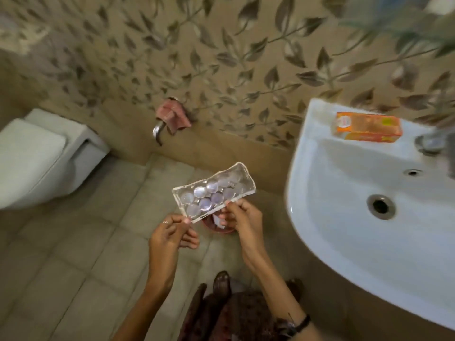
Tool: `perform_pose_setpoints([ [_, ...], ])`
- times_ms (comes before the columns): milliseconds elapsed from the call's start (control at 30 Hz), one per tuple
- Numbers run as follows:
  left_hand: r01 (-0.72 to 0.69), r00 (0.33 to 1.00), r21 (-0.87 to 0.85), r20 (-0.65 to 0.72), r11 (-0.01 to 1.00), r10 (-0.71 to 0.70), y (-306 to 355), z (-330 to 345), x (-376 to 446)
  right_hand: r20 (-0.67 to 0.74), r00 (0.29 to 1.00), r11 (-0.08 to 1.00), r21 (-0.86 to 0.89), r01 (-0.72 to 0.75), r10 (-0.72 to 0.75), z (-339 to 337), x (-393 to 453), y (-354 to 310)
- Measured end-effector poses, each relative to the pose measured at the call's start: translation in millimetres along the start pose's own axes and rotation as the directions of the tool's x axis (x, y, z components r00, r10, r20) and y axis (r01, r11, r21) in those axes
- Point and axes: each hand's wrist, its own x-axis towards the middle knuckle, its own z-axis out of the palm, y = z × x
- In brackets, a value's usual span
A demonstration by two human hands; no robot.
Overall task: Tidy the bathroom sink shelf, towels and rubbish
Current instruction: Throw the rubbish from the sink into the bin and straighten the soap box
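A clear plastic blister tray (pixel 213 191) with round pockets is held over the floor, tilted up to the right. My left hand (pixel 172 233) pinches its lower left corner. My right hand (pixel 242 221) pinches its near edge further right. Right under the tray and partly hidden by my hands sits a small red bin (pixel 218 227) with something white in it. On the white sink's (pixel 344 232) back ledge lies an orange carton (pixel 366 127).
A white toilet (pixel 41 156) stands at the left. A wall tap (pixel 158 130) with a pink cloth (pixel 173 115) draped on it sticks out of the leaf-patterned wall. A chrome sink tap (pixel 429 142) is at the right. Blurred green leaves hang top right.
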Motion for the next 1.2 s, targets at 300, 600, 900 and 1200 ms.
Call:
perform_pose_setpoints([
  [300,0.277,0.958,0.086,-0.099,0.957,-0.268,-108.4,-10.6,77.1,-0.139,0.939,0.935,-0.127,-0.331,0.314,3.9,92.4,96.8],
  [600,0.485,0.867,0.086,-0.178,0.87,-0.466,-249.9,26.9,177.9,-0.32,0.786,0.811,-0.084,-0.579,0.528,-24.5,221.0,211.9],
  [900,0.634,0.771,0.191,-0.088,0.749,-0.63,-310.2,24.3,228.0,-0.316,0.749,0.761,-0.113,-0.639,0.583,-39.3,267.8,274.9],
  [1200,0.538,0.842,-0.047,0.062,0.841,-0.536,-227.6,43.7,194.5,-0.181,0.848,0.865,0.18,-0.469,0.498,7.6,227.7,205.1],
])
